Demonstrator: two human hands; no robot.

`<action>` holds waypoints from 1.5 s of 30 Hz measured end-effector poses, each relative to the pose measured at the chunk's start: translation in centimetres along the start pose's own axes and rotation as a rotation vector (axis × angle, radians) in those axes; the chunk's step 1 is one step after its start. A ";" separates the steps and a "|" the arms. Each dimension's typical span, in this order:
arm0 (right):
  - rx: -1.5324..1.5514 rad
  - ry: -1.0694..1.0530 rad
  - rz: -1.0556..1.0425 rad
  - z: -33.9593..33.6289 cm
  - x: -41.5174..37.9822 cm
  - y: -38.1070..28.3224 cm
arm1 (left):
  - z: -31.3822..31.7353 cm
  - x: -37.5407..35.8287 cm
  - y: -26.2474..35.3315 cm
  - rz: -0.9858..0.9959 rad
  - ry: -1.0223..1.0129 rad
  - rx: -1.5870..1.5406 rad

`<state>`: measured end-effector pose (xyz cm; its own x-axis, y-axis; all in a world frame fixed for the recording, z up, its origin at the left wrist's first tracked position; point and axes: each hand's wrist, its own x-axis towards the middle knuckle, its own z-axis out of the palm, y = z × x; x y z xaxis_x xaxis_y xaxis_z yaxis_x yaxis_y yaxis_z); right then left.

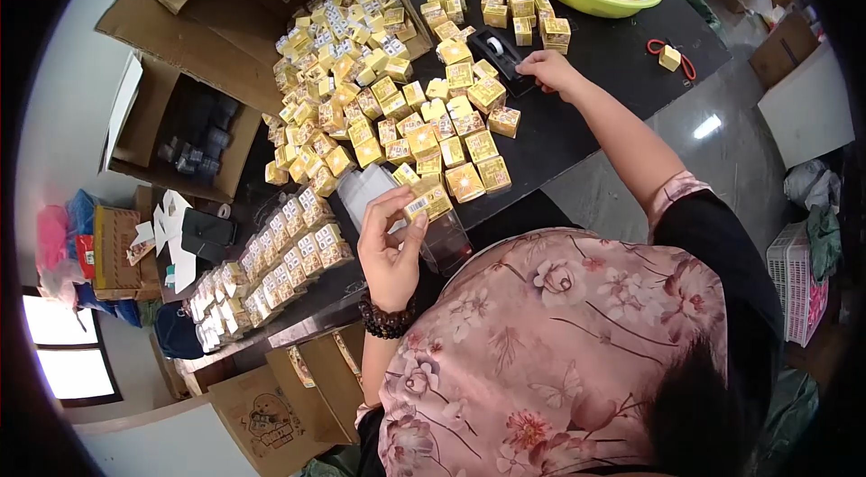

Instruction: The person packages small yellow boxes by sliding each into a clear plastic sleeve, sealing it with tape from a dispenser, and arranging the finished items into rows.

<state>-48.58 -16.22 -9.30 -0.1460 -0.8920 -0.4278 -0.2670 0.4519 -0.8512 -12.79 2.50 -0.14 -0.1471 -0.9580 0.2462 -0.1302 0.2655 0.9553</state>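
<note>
My left hand [390, 252], with a beaded bracelet at the wrist, grips a small yellow box [429, 205] between thumb and fingers, a barcode showing on it. Beneath and beside that hand is a clear plastic case [442, 243] at the table's front edge. My right hand [552, 73] reaches across to a black tape dispenser [502, 51] with a white roll. Its thumb and index finger are pinched at the dispenser's near end; whatever lies between them is too small to make out. Many loose yellow boxes [424, 142] lie between the two hands.
A tipped cardboard box [244, 13] spills more yellow boxes onto the black table [604, 53]. Rows of packed boxes [280, 252] stand at left. At the back are a yellow-green basin [591, 1] with card bundles and red-handled scissors [689, 67] beside a single box.
</note>
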 end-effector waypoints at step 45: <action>-0.037 -0.204 -0.876 13.5 -19.2 -2.9 | 1.4 -1.2 0.1 0.205 0.137 0.109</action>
<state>-32.15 -0.54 -2.68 0.2956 -0.8995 0.3216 -0.2335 -0.3945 -0.8887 -14.01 3.82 -0.52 -0.0484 -0.8867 0.4598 -0.2171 0.4587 0.8617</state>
